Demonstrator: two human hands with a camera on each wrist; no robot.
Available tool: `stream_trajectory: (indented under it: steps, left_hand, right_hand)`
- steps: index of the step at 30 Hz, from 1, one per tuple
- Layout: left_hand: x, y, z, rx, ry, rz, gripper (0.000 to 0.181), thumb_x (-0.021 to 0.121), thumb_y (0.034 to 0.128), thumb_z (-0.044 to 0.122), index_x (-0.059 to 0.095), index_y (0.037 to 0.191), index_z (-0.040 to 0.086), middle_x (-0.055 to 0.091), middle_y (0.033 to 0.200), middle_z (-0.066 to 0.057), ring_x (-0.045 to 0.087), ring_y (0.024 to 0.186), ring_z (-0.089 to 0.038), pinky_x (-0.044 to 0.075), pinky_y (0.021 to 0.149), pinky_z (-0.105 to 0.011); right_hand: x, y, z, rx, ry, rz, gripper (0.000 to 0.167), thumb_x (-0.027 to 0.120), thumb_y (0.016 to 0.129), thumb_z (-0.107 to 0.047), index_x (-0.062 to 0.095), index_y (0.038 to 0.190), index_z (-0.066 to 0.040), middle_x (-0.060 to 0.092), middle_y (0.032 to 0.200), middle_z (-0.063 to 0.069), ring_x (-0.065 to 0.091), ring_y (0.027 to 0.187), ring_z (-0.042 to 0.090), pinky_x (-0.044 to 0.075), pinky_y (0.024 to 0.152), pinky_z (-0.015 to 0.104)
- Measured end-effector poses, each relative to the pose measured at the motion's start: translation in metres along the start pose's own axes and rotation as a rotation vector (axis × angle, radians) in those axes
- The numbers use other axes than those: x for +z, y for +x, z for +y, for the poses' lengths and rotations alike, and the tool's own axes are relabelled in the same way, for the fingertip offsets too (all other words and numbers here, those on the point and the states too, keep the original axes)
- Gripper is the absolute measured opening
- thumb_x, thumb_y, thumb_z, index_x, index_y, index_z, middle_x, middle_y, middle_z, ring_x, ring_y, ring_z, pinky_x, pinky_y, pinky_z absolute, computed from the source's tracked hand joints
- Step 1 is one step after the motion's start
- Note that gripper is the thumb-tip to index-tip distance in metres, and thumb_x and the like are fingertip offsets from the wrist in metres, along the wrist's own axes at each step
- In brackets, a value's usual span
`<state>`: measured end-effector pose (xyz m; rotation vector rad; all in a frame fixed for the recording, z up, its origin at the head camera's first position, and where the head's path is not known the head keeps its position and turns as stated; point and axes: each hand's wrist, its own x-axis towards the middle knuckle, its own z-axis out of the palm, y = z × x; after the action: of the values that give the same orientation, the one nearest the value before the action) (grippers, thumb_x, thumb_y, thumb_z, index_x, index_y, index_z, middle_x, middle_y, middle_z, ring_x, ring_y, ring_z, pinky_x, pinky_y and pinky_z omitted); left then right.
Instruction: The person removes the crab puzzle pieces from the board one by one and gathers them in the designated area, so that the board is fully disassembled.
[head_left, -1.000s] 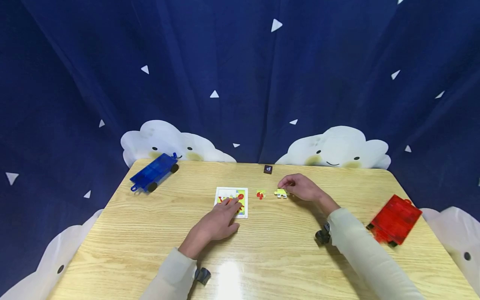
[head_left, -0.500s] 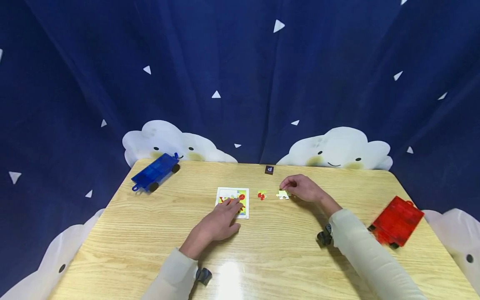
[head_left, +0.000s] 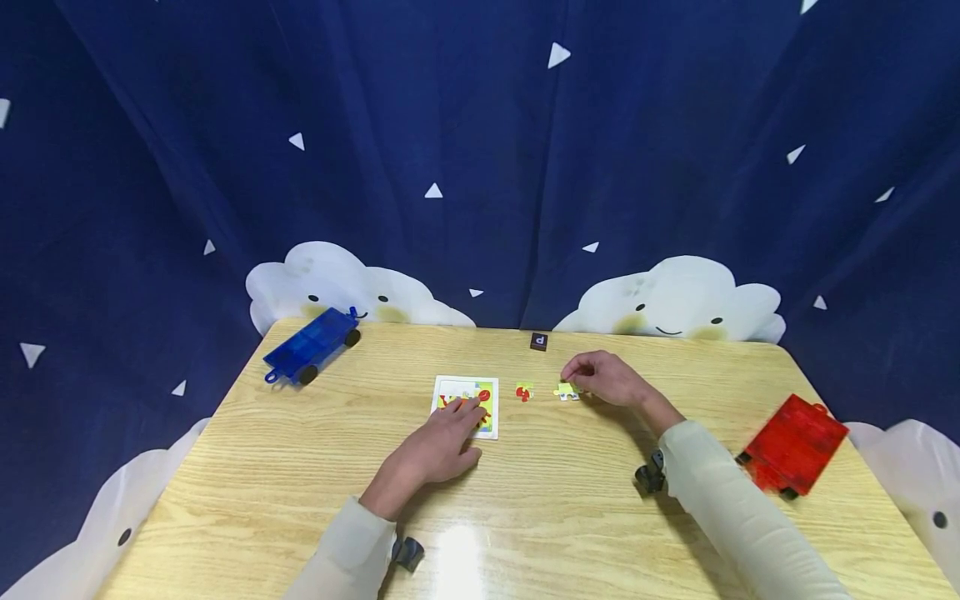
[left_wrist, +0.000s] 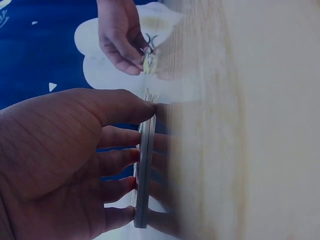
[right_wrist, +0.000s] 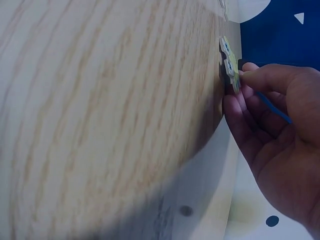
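Note:
My left hand [head_left: 442,442] lies on a white-framed jigsaw puzzle [head_left: 489,381] with a red, yellow and blue picture. Its fingers stretch across the picture and hide part of it. In the left wrist view, the fingertips [left_wrist: 131,156] rest on the puzzle's face and the thumb touches its side edge. My right hand [head_left: 606,377] pinches a yellow and white puzzle piece [head_left: 567,392] between thumb and fingers, close over the table. The right wrist view shows this piece [right_wrist: 229,64] tilted edge-on. Between the two hands lies a red and yellow puzzle piece [head_left: 524,392].
A blue toy wagon [head_left: 313,343] stands at the table's back left. At the right is a red toy wagon [head_left: 798,442], partly behind the sleeve. A small dark tile with a letter [head_left: 538,342] lies near the back edge. Behind the table [head_left: 525,517] hangs a blue curtain [head_left: 480,150].
The pinched piece has tilted slightly in my right hand: its face looked whiter half a second ago and now shows yellow again. My left hand has stayed on the puzzle.

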<state>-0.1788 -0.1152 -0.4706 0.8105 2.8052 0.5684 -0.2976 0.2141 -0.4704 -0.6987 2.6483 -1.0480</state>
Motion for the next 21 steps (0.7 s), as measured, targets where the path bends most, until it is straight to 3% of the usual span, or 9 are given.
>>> stream_trajectory:
  steps: [11, 21]
  left_hand:
    - [0.0001, -0.0001, 0.0, 0.002, -0.008, 0.003, 0.056, 0.064, 0.0987, 0.02, 0.048, 0.149, 0.0, 0.038, 0.16, -0.02, 0.03, 0.148, -0.044, 0.028, 0.119, -0.052]
    - [-0.0001, -0.0003, 0.0004, -0.005, -0.006, 0.0, 0.057, 0.063, 0.0993, 0.02, 0.047, 0.15, 0.001, 0.037, 0.161, -0.02, 0.029, 0.149, -0.043, 0.027, 0.12, -0.052]
  right_hand:
    - [0.0019, 0.0002, -0.0023, 0.023, -0.052, 0.017, 0.017, 0.059, 0.1, -0.007, 0.076, 0.101, -0.008, 0.069, 0.085, 0.002, 0.056, 0.071, 0.016, 0.047, 0.065, 0.031]
    - [0.0017, -0.0002, -0.0031, 0.005, -0.054, 0.016, 0.016, 0.06, 0.101, -0.005, 0.076, 0.099, -0.007, 0.071, 0.088, 0.001, 0.057, 0.077, 0.016, 0.048, 0.071, 0.032]
